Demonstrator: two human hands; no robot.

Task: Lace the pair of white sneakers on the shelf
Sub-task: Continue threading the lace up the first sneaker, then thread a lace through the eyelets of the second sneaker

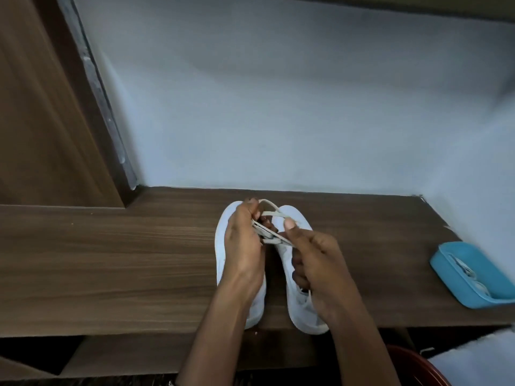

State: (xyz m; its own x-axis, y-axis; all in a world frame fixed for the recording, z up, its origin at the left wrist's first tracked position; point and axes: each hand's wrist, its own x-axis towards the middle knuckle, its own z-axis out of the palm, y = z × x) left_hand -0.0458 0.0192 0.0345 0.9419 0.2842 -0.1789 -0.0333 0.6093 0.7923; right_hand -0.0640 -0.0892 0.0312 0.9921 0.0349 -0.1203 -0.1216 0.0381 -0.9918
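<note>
On the wooden shelf (111, 260), two white sneakers (302, 309) stand side by side, heels at its front edge. Above them the left hand (242, 246) pinches the white lace (271, 214) and the right hand (317, 263) curls round its strands. A blue tray (446, 270) lies well to the right.

Left of my left hand (242, 246) the shelf (111, 260) runs open a long way. Right of my right hand (317, 263) I have room until the tray (457, 277). Ahead of both, the wall (278, 121) blocks close; sneakers (221, 240) lie under them, lace (271, 234) strung between them
</note>
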